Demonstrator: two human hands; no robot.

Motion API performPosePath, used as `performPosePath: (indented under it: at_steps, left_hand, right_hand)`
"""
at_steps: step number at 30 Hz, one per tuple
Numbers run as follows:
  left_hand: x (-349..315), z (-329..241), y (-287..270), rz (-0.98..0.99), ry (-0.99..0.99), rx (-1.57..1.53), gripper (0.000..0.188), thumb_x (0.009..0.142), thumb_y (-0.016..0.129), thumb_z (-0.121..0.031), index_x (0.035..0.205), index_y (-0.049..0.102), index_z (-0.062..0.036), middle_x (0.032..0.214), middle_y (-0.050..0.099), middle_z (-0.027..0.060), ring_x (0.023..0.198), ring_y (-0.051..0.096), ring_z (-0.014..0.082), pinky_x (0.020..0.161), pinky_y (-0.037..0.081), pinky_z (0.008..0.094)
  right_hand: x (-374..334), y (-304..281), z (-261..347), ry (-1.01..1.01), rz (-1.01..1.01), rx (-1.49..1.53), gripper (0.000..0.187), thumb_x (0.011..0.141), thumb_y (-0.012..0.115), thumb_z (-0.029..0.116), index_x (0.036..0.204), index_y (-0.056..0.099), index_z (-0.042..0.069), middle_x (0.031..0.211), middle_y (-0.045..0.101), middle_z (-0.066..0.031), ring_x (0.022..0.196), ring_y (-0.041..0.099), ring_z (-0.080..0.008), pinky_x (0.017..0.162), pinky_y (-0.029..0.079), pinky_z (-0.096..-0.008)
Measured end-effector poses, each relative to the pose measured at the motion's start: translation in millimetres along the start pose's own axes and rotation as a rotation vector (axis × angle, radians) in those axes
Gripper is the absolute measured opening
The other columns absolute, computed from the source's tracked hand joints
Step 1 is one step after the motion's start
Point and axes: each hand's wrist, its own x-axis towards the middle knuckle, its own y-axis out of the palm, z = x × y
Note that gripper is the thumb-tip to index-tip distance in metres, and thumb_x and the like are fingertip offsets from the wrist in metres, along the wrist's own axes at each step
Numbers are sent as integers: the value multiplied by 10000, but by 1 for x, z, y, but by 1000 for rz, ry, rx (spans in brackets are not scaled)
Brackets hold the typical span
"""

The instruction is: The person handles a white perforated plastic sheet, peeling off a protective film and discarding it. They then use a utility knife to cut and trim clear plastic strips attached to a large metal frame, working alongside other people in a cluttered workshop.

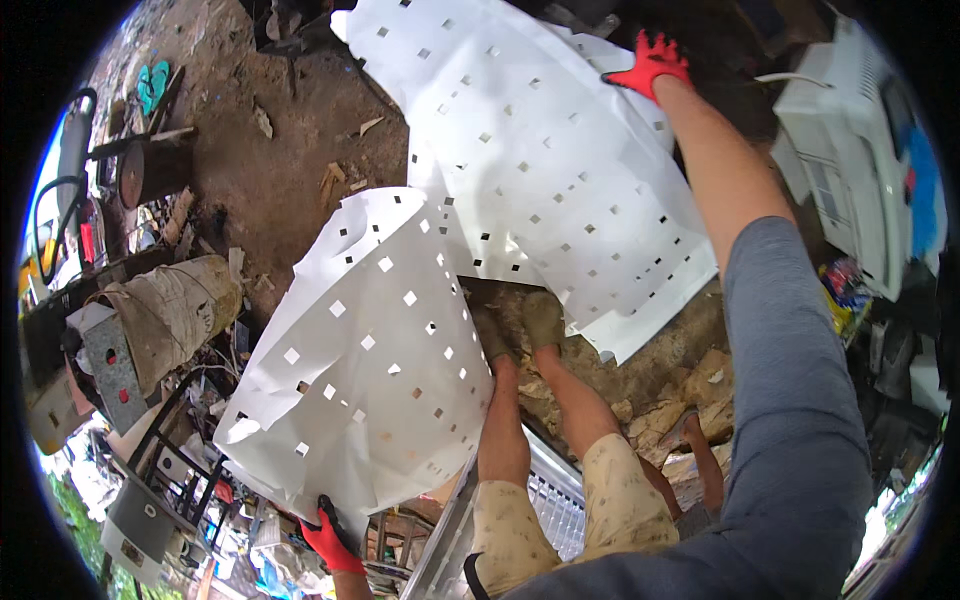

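A large white sheet with rows of small diamond-shaped holes spreads across the ground in front of me. A curled white section with the same holes rises on the left; I cannot tell whether both are one piece. In a red and black glove, my left hand pinches the lower edge of the curled section. My right hand, gloved alike, reaches far forward, its fingers spread and its thumb over the far right edge of the flat part. My feet stand by the sheet's near edge.
A white boxy appliance stands at the right. To the left lie a dirty bucket, a grey metal box and teal flip-flops on brown soil. A metal rack is beside my legs; another person's foot shows at the right.
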Motion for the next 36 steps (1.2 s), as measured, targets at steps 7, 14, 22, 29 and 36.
performPosePath:
  at_steps: [7,14,22,29,36]
  left_hand:
    - [-5,5,19,-45,-50,-45,429,919,656,-135,1302,522,4,1205,603,72,1052,576,179,935,456,330]
    - [-14,20,17,-63,-86,-158,426,892,687,-87,1282,537,0,1143,636,82,971,609,185,840,497,311]
    - [-65,-18,48,52,-150,-105,381,872,691,-99,1221,577,-1,1074,652,79,937,599,173,836,478,308]
    - [-89,-149,-6,-77,166,-186,333,878,682,-85,1185,595,9,1059,671,80,918,622,159,816,494,298]
    - [-119,-271,-35,-123,456,-105,244,887,673,-101,1103,629,3,933,690,55,818,613,121,756,488,277]
  right_hand:
    - [16,49,15,-163,362,143,1307,562,718,760,1547,152,113,1570,264,-163,1429,308,-311,1151,256,-494]
    - [-137,63,96,-513,759,393,1339,521,751,762,1505,231,20,1508,324,-253,1392,344,-367,1139,318,-423]
    - [-384,52,126,-555,1190,333,797,651,780,445,1293,566,24,1302,582,-211,1186,576,-339,1009,464,-415]
    - [-396,-130,56,-324,398,752,577,780,658,344,1266,592,40,1196,624,-242,1136,586,-372,987,458,-408]
    - [-393,-228,27,-440,279,805,551,830,657,324,1261,585,-11,1229,613,-241,1155,578,-375,997,449,-419]
